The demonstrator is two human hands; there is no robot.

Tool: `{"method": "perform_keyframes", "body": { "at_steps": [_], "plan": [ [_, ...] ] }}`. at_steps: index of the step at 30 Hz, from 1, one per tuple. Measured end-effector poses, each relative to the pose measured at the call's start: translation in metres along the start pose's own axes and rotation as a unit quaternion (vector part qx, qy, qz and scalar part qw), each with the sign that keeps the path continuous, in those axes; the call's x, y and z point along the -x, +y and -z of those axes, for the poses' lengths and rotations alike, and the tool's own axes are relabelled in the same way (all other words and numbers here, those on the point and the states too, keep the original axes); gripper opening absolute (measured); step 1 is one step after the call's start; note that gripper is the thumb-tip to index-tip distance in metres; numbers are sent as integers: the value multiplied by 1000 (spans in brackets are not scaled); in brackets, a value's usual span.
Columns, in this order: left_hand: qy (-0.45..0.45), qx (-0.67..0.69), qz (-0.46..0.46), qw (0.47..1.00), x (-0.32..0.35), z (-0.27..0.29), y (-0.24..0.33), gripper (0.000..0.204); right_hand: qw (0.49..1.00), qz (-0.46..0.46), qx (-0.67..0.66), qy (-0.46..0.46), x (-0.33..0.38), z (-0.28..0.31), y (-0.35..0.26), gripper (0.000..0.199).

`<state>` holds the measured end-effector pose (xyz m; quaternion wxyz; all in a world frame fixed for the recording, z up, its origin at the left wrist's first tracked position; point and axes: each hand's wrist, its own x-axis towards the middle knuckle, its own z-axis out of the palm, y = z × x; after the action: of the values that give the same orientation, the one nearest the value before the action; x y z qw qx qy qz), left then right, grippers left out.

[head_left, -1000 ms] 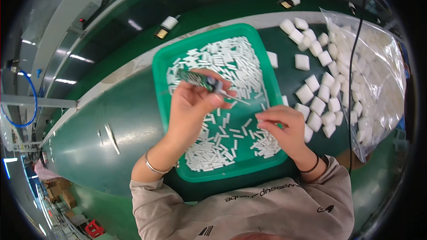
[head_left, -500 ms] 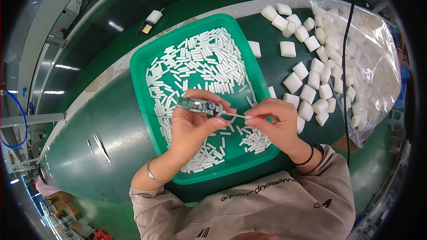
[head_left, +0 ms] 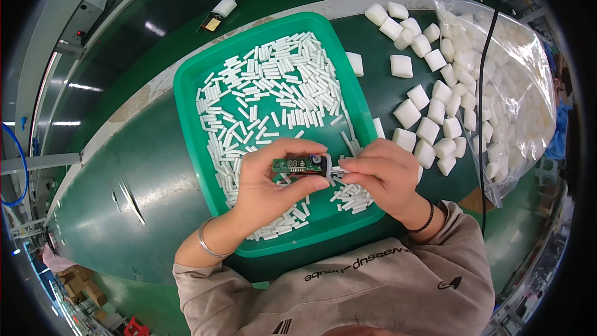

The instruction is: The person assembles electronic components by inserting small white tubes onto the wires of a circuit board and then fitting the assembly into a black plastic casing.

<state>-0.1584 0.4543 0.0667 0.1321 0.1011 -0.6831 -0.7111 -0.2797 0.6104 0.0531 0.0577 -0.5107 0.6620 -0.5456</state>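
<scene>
Over the green tray [head_left: 185,102], my left hand [head_left: 264,177] is closed around a small electronic device with a green circuit board [head_left: 292,165] and a dark, light-rimmed end. Thumb and fingers grip its two long sides. A thin whitish piece [head_left: 336,170] sticks out of the device's right end. My right hand [head_left: 382,171] pinches this piece close against the device, its fingertips hiding most of it. Many short white tubes [head_left: 305,78] lie loose in the tray beneath and around both hands.
White cushion-like blocks [head_left: 407,114] lie right of the tray, beside a clear plastic bag [head_left: 522,87] full of them. A black cable [head_left: 482,87] hangs across the bag. Tweezers [head_left: 132,202] rest on the left. Beyond the tray lies a device with a white block [head_left: 221,12].
My right hand has come close to the device, so much less of the thin white piece shows between them. My left hand has turned the circuit board more toward view and moved slightly right.
</scene>
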Motion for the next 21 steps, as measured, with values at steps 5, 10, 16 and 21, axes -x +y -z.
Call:
{"method": "perform_keyframes", "body": {
  "at_steps": [5, 10, 16, 21],
  "plan": [
    [-7, 18, 34, 999, -1, 1, 1, 48, 986, 116, 120, -6, -4, 0, -3, 26],
    [24, 112, 61, 992, -4, 6, 5, 57, 970, 31, 237, -33, -34, 32, 7, 22],
    [45, 157, 68, 984, -8, 3, 7, 36, 781, -151, 606, -3, -63, 82, 80, 29],
    [70, 106, 40, 991, -6, 1, 2, 27, 903, -90, 414, -75, -59, 74, 78, 23]
  ]
}}
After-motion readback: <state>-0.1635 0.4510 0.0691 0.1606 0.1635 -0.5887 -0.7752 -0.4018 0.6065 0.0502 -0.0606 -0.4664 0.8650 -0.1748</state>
